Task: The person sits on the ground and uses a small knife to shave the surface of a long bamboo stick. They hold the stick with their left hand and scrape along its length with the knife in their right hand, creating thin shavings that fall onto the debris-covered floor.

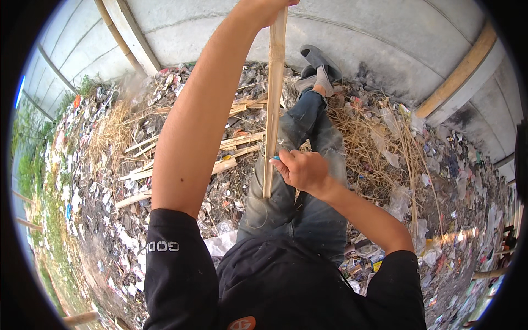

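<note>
A long split bamboo strip (274,82) runs upright through the middle of the head view, its lower end lying on the left thigh of my jeans (269,214). At the top edge my left hand (265,10) is closed around its far end; part of that hand is cut off by the picture's edge. My right hand (303,170) is a closed fist beside the strip's lower part. A small bit of blue (275,158) pokes out by its thumb, touching or nearly touching the strip; the rest is hidden inside the fist. Thin shavings hang near the strip.
More bamboo strips (242,141) lie on the littered ground to the left of my legs. Dry straw (374,159) is heaped at the right. A grey concrete wall (374,44) stands ahead, with a bamboo pole (456,71) leaning at the right. My feet wear grey sandals (322,60).
</note>
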The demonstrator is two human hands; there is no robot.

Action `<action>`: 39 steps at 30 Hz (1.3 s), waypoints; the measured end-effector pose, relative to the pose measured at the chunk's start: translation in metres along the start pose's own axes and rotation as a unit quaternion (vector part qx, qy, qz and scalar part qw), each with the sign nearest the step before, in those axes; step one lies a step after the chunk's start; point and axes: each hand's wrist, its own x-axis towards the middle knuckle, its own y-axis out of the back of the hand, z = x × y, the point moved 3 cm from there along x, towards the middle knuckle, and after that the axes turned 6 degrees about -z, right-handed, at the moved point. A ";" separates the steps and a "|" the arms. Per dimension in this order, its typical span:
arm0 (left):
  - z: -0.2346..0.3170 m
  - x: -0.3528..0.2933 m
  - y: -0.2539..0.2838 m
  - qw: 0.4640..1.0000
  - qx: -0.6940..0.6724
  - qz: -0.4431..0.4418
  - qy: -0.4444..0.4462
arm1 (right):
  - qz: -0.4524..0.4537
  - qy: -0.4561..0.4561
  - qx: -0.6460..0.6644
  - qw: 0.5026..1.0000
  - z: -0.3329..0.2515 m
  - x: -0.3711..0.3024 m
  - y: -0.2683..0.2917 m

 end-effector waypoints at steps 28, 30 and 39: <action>-0.003 0.002 0.041 1.000 -0.011 0.002 0.003 | -0.076 -0.060 0.059 0.994 -0.013 -0.044 -0.059; -0.006 0.002 0.046 1.000 -0.010 0.008 0.010 | -0.075 -0.056 0.072 0.993 -0.014 -0.042 -0.063; -0.003 0.000 0.054 1.000 0.009 0.023 0.002 | -0.114 -0.054 0.074 0.989 -0.021 -0.054 -0.078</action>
